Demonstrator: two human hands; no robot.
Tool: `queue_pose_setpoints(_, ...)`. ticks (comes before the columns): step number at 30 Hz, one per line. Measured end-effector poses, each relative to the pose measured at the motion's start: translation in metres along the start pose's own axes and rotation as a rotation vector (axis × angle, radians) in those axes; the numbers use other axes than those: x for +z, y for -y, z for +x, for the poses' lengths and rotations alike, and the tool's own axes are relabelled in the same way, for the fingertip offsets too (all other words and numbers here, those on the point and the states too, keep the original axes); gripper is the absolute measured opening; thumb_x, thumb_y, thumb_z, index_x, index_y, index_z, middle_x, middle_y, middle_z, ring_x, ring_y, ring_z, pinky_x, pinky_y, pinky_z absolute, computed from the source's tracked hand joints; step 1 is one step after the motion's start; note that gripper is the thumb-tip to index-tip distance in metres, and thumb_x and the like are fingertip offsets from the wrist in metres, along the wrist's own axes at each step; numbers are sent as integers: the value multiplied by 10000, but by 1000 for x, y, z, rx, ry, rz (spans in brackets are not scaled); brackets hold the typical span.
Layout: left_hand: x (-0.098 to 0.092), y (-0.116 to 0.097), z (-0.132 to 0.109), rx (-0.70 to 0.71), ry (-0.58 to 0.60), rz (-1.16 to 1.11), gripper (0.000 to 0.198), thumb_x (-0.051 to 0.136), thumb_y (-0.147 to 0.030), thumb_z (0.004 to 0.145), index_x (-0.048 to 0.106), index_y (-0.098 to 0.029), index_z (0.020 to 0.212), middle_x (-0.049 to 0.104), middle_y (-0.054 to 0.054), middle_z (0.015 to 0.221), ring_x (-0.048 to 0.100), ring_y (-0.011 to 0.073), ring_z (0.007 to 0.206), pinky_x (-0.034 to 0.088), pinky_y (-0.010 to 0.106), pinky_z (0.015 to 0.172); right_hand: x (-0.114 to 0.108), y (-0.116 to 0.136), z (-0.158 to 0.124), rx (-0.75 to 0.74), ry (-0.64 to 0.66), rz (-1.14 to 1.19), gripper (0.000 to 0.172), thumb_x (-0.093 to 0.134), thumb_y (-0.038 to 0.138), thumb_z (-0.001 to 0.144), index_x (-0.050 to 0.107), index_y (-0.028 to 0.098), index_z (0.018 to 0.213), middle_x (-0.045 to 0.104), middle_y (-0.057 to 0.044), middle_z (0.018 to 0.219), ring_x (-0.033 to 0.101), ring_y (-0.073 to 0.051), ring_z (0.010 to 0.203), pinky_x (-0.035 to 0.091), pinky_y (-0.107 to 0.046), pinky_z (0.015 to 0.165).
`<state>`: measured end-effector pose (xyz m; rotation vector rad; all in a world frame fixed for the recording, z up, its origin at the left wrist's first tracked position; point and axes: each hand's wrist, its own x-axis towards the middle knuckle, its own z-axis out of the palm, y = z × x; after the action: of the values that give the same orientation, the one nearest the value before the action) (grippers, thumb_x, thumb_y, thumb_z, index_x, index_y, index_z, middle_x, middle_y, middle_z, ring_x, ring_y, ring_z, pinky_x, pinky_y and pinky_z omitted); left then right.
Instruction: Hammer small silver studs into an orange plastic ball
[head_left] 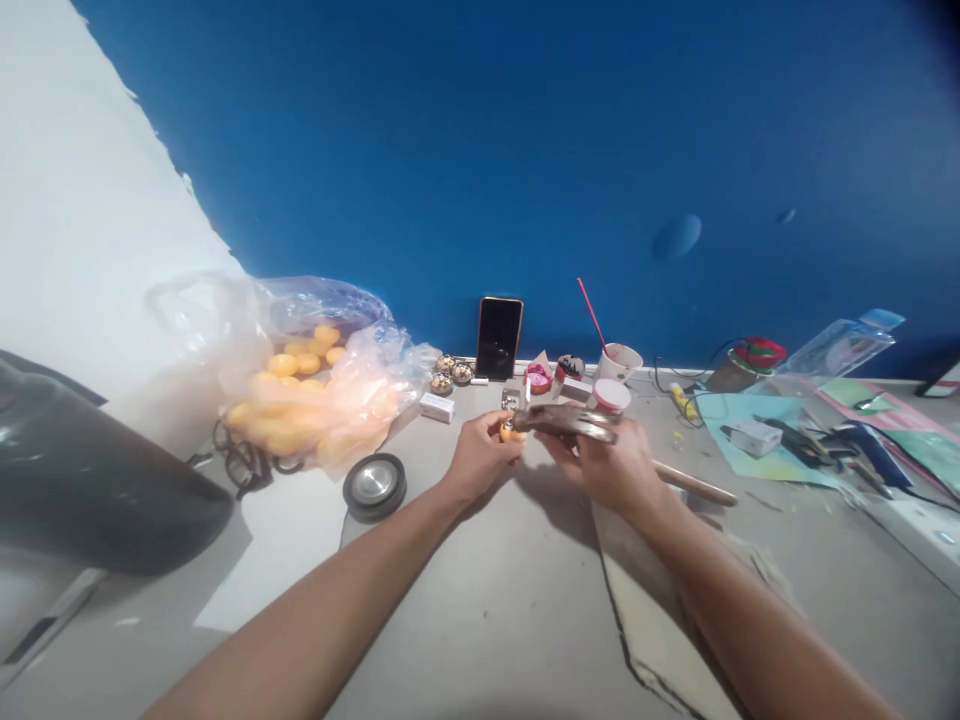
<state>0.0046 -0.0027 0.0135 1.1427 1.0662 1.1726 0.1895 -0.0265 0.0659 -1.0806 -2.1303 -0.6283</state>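
Note:
My left hand (480, 455) is closed in a pinch on a small orange-yellow piece (511, 432) near the middle of the grey table (487, 580). My right hand (611, 465) is closed around a flat brownish round object with a shiny rim (570, 421), held level just above the table. The orange piece touches the left end of that object. Both forearms reach in from the bottom edge.
A clear plastic bag of yellow pieces (307, 385) lies at the left, with a round metal lid (374, 485) in front. A black phone (499, 338) leans on the blue wall. Cups (616, 362), small pots, a wooden stick (694, 486), cardboard (660, 610) and craft papers (780, 440) lie to the right.

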Motion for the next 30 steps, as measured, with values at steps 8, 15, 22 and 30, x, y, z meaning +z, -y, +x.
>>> queue_pose_setpoints(8,0,-1,-1,-4,11,-9,372,698,-142,596,753,-97,961,664,-4,634,552,116,539,461,238,560,1,-1,-1,34,-19,1,258,612,403,983,771,200,980,752,-64,795,639,-178,633,351,-288,551)
queue_pose_setpoints(15,1,0,-2,14,24,12,398,704,-149,594,738,-94,987,683,2,681,561,119,565,465,237,566,-3,-5,1,79,-46,22,290,616,439,987,759,187,982,766,-68,842,654,-183,666,390,-289,573)
queue_pose_setpoints(22,-1,-1,-2,6,55,-10,409,693,-154,596,736,-82,996,680,-4,667,568,114,565,473,237,585,0,-1,1,8,13,4,249,607,390,981,774,209,949,765,-39,763,618,-157,570,326,-287,515)
queue_pose_setpoints(30,-1,-4,-1,-19,50,-33,418,706,-153,608,742,-75,1016,675,3,640,570,117,556,476,251,605,0,-2,0,19,70,-8,270,590,393,983,774,197,951,720,-45,702,594,-160,569,320,-282,521)
